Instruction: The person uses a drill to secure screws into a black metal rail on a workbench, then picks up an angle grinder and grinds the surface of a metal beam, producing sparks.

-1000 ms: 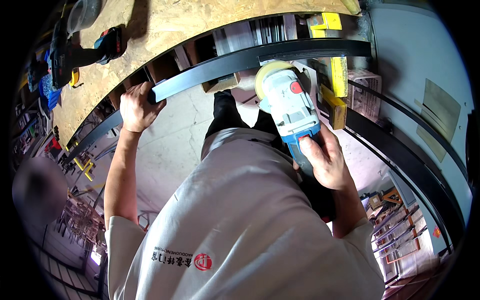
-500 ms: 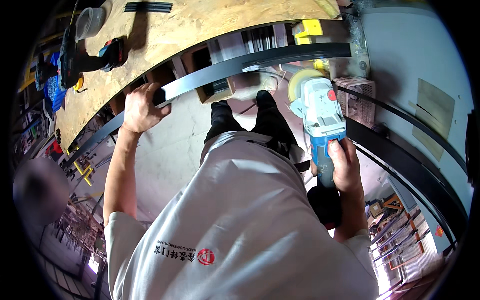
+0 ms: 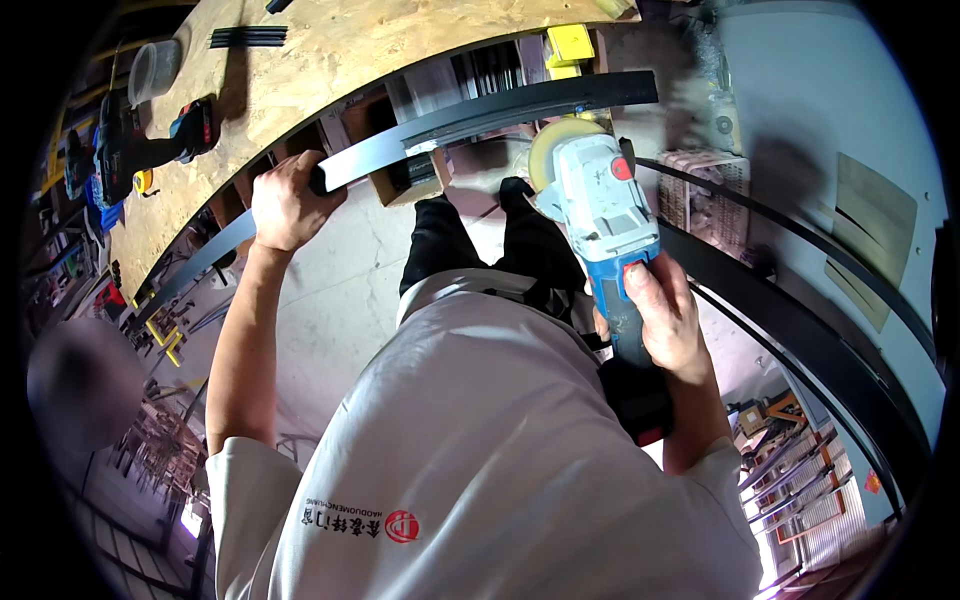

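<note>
My left hand (image 3: pixel 290 203) is wrapped round a long dark metal profile (image 3: pixel 500 113), which runs from the lower left up to the right along the workbench edge. A shiny strip of it shows beside my fingers. In my right hand (image 3: pixel 664 315) is a blue and grey cordless angle grinder (image 3: pixel 605 200), gripped by its handle with the thumb near the switch. Its pale yellow disc (image 3: pixel 550 150) is just below the profile's right part. Whether the disc touches the metal, I cannot tell.
On the wooden workbench (image 3: pixel 330 40) lie a cordless drill (image 3: pixel 125 150), a clear plastic tub (image 3: pixel 154 70) and several black strips (image 3: pixel 248 37). A yellow block (image 3: pixel 570 44) sits by its right end. More black profiles (image 3: pixel 790 300) and a white basket (image 3: pixel 705 190) are at right.
The grinder and my right hand have moved left along the profile. The bench and profile appear shifted left in view. My left hand keeps its grip.
</note>
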The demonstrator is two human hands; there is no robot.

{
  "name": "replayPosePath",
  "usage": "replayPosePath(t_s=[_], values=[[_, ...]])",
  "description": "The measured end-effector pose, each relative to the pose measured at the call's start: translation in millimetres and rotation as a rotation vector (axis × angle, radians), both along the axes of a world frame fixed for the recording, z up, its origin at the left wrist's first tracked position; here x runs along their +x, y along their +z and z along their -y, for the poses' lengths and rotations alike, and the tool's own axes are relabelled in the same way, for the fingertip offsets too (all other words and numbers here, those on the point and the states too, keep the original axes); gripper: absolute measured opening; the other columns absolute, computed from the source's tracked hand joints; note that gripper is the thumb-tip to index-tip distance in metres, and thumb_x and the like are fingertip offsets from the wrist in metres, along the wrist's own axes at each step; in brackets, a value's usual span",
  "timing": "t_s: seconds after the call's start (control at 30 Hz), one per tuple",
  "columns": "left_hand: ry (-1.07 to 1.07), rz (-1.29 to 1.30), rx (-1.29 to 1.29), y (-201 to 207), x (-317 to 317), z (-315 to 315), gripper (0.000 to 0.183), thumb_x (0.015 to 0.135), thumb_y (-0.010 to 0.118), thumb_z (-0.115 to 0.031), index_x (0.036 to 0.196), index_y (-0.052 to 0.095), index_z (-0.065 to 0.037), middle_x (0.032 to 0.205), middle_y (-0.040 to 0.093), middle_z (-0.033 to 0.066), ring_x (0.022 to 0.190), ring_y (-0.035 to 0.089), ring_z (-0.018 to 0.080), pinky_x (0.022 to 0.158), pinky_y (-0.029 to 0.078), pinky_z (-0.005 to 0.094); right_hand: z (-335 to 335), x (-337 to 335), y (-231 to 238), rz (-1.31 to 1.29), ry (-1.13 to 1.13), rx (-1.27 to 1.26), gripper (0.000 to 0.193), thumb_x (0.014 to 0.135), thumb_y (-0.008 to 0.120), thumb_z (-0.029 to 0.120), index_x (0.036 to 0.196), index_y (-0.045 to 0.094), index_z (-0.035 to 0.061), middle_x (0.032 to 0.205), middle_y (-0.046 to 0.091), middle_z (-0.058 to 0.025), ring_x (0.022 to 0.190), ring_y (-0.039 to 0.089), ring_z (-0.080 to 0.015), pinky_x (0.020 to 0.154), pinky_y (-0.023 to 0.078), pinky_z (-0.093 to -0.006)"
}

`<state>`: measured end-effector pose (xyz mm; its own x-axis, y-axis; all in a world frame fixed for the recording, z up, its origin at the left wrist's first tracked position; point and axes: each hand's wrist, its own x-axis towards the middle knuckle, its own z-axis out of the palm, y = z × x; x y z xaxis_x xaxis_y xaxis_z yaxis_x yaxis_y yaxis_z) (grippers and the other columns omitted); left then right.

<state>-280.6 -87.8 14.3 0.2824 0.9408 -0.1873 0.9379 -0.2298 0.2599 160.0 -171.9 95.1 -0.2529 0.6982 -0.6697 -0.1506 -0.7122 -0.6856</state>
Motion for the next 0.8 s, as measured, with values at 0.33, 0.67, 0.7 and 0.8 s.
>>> replayPosePath(t_s=[0.33, 0.67, 0.7, 0.8], values=[[-0.062, -0.011, 0.081, -8.6, -6.1, 0.7, 0.042, 0.069, 0.088, -0.028, 0.098, 0.065, -0.008, 0.077, 0.068, 0.0111, 0.073, 0.069, 0.0327, 0.063, 0.053, 0.0406, -6.1, 6.7, -14.6, -0.136, -0.023, -0.037, 0.055, 0.101, 0.066, 0.044, 0.131, 0.055, -0.0002, 0.093, 0.065, -0.0092, 0.066, 0.063, -0.0155, 0.063, 0.052, -0.0310], [-0.039, -0.041, 0.020, -0.5, 1.9, -0.7, 0.039, 0.072, 0.086, -0.026, 0.099, 0.068, -0.005, 0.082, 0.070, 0.0154, 0.075, 0.070, 0.0357, 0.066, 0.055, 0.0405, -5.0, 6.5, -20.4, -0.126, 0.007, -0.007, 0.048, 0.103, 0.064, 0.040, 0.131, 0.057, 0.0016, 0.091, 0.066, -0.0081, 0.067, 0.063, -0.0146, 0.064, 0.052, -0.0305], [-0.043, -0.044, 0.027, 0.0, 2.5, -1.1, 0.038, 0.072, 0.085, -0.026, 0.099, 0.068, -0.005, 0.081, 0.070, 0.0155, 0.074, 0.070, 0.0358, 0.066, 0.055, 0.0404, -4.7, 6.0, -21.5, -0.124, 0.007, -0.002, 0.048, 0.103, 0.064, 0.039, 0.131, 0.057, 0.0015, 0.092, 0.066, -0.0082, 0.067, 0.064, -0.0147, 0.064, 0.052, -0.0306], [-0.049, -0.028, 0.040, -4.3, -1.3, 0.3, 0.038, 0.072, 0.085, -0.027, 0.098, 0.068, -0.005, 0.080, 0.069, 0.0158, 0.073, 0.070, 0.0364, 0.065, 0.055, 0.0410, -5.1, 3.1, -21.0, -0.086, 0.021, 0.010, 0.057, 0.101, 0.064, 0.047, 0.129, 0.057, -0.0019, 0.095, 0.067, -0.0118, 0.068, 0.065, -0.0168, 0.064, 0.053, -0.0315]])
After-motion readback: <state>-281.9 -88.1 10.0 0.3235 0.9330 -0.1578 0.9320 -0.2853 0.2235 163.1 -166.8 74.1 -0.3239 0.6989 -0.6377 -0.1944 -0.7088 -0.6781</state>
